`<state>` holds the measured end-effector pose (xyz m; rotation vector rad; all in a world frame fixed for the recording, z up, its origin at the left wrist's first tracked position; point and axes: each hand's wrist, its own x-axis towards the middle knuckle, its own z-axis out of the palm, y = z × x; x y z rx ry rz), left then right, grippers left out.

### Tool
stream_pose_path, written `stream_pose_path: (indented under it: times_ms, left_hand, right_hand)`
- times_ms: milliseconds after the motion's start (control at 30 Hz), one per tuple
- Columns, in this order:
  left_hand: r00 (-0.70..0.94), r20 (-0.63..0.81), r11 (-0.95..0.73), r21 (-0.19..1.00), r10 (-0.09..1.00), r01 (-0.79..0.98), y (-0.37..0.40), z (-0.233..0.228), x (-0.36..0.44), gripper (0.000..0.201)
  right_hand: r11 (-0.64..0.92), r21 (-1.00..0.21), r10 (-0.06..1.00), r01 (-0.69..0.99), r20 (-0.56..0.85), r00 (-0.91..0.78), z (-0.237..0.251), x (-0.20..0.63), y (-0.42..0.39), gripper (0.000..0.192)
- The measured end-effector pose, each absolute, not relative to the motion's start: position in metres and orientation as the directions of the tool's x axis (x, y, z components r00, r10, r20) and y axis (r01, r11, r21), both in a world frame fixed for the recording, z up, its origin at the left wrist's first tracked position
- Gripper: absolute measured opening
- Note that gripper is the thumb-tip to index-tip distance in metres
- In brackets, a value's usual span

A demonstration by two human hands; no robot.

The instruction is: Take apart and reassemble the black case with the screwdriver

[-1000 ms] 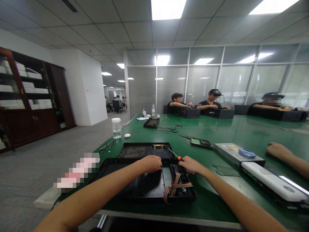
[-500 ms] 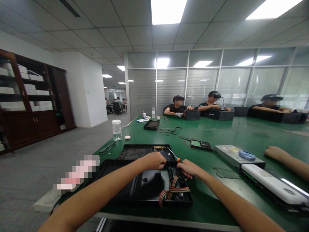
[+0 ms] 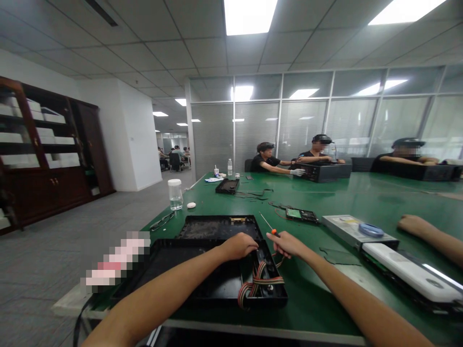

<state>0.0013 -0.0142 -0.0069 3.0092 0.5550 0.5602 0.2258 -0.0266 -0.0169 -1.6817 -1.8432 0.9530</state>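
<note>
And there it was, front and center: the open black case (image 3: 220, 279) lay flat on the green table (image 3: 314, 294), right before the wearer, with a flat black panel (image 3: 208, 227) just beyond its far edge. Stiff, that shell, by the look of it, thin-walled and likely light for its breadth; the glossy floor promised a slippery touch, so the raised side walls made the surer hold. The striped ribbon cable (image 3: 266, 280) was another matter, looped over the right-hand section: soft, floppy, easy to snag, probably best taken across its full flat width rather than by a single strand. Now the hands! The left hand (image 3: 240, 246) reached over the case from the left, forearm slanting across it, wrist bent down, fingers curled at the far right part; whether they pinched anything could not be told. The right hand (image 3: 287, 244) came in from the other side, just off the case's right wall, firmly wrapped round the orange-and-dark handle of a screwdriver (image 3: 266, 222), a slim, rigid tool, surely light. Its shaft pointed up and leftward, away from the wearer, the tip near the panel's right edge; contact there was impossible to confirm.
</note>
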Motion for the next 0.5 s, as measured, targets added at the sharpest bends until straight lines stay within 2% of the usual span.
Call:
stream_pose_path:
  times_ms: [133, 333, 433, 500]
  left_hand:
    - [0.879, 0.329, -0.938, 0.154, 0.346, 0.311, -0.016, -0.003, 0.000, 0.020]
    - [0.876, 0.319, -0.930, 0.192, 0.361, 0.314, -0.015, 0.000, 0.002, 0.016]
    - [0.871, 0.308, -0.921, 0.200, 0.382, 0.334, -0.015, 0.001, 0.003, 0.016]
    - [0.868, 0.298, -0.915, 0.205, 0.398, 0.349, -0.015, 0.002, 0.003, 0.016]
  right_hand:
    - [0.030, -0.758, 0.984, 0.651, -0.093, -0.153, -0.016, 0.227, -0.028, 0.057]
    - [0.117, -0.873, 0.964, 0.473, -0.013, -0.264, -0.001, 0.240, -0.039, 0.033]
    - [0.220, -0.922, 0.940, 0.318, 0.114, -0.321, 0.010, 0.247, -0.041, 0.035]
    - [0.294, -0.920, 0.935, 0.259, 0.221, -0.277, 0.015, 0.251, -0.039, 0.032]
